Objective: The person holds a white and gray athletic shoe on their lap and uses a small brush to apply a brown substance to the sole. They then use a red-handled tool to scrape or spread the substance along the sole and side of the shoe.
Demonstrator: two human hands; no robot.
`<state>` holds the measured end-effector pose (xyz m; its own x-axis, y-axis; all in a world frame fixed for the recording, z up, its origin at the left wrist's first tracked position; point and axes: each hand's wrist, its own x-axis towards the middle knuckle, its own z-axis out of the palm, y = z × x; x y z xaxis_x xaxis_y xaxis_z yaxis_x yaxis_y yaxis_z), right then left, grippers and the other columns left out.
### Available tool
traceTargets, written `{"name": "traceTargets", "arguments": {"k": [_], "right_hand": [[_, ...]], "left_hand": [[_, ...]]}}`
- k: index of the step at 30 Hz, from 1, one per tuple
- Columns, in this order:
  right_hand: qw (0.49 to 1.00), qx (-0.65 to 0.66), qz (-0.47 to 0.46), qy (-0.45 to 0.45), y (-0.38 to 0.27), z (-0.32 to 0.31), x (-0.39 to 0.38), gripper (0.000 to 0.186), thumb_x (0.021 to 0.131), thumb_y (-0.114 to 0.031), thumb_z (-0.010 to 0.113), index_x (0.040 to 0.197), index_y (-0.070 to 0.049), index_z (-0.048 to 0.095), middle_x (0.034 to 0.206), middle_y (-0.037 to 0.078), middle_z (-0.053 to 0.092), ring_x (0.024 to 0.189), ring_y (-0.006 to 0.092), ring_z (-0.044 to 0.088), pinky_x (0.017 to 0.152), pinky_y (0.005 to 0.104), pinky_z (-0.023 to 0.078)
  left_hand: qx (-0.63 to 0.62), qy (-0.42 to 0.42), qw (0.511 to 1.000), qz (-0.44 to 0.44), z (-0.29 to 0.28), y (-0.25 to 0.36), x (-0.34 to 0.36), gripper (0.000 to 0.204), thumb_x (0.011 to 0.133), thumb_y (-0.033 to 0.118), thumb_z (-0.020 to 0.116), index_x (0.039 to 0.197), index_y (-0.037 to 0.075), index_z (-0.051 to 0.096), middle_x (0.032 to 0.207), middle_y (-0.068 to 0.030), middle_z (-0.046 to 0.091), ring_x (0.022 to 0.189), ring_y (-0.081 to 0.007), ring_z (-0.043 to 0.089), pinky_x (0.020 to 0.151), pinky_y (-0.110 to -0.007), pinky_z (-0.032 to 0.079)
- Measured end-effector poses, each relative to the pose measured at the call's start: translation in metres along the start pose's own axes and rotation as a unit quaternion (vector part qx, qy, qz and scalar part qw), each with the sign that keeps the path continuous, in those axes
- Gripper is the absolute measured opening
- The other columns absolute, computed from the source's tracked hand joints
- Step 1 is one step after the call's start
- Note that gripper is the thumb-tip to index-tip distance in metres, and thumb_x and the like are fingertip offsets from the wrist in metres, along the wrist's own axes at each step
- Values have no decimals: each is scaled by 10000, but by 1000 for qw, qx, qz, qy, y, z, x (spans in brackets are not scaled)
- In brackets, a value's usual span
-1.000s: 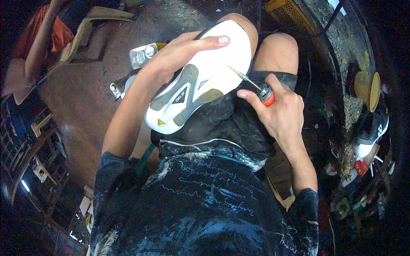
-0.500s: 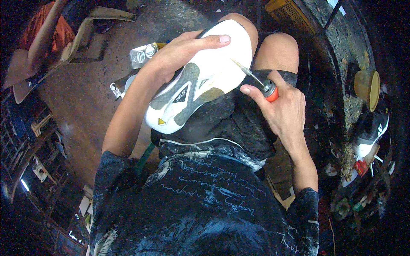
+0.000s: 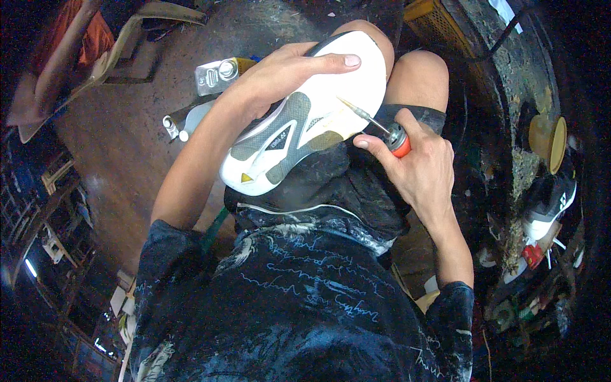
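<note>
A white shoe (image 3: 356,57) lies sole up across my lap, with grey and dull gold patches on the sole and its heel toward my waist. My left hand (image 3: 286,73) wraps its far-left side, thumb flat on the white forefoot. In my right hand (image 3: 423,156) is a red-handled tool (image 3: 398,140) with a metal collar, a thin shaft and a pale tapered tip. That tip points left over the middle of the sole; whether it touches, I cannot tell. Faint yellowish streaks mark the sole near it.
Two metal cans (image 3: 209,77) stand on the floor left of my left forearm. Another person's arm (image 3: 56,63) shows at the upper left beside a curved chair (image 3: 121,38). On the right lie a yellowish tub (image 3: 555,143), a black-and-white shoe (image 3: 547,213) and clutter.
The shoe and my left hand have shifted slightly right. The tool's tip has moved a little left and toward me across the sole. My right hand keeps its grip.
</note>
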<state>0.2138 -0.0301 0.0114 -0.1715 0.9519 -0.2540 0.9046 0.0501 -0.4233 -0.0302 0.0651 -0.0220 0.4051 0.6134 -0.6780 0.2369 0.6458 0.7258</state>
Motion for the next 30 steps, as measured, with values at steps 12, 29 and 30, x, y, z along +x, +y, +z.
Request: {"name": "traceTargets", "arguments": {"k": [12, 29, 30], "right_hand": [[998, 56, 33, -10, 5, -4, 2, 721, 884, -771, 755, 994, -61, 690, 741, 243, 725, 705, 466, 753, 625, 573, 592], [1000, -16, -7, -3, 9, -1, -8, 747, 875, -779, 756, 1010, -48, 689, 741, 240, 714, 658, 451, 751, 553, 546, 589], [1000, -21, -8, -3, 9, -1, -8, 748, 874, -781, 755, 1007, -48, 687, 741, 239, 714, 657, 451, 751, 552, 547, 588]], "left_hand": [[-30, 4, 1000, -4, 1, -4, 1, 752, 947, 552, 814, 1376, -52, 686, 1118, -154, 799, 958, -211, 784, 852, -323, 626], [-29, -4, 1000, 5, 1, 0, -2, 786, 935, 555, 821, 1386, -72, 673, 1167, -184, 789, 1009, -234, 787, 891, -336, 630], [-34, -1, 999, 2, 0, -1, -1, 784, 923, 541, 838, 1375, -79, 679, 1171, -191, 788, 1016, -243, 791, 901, -341, 630]]}}
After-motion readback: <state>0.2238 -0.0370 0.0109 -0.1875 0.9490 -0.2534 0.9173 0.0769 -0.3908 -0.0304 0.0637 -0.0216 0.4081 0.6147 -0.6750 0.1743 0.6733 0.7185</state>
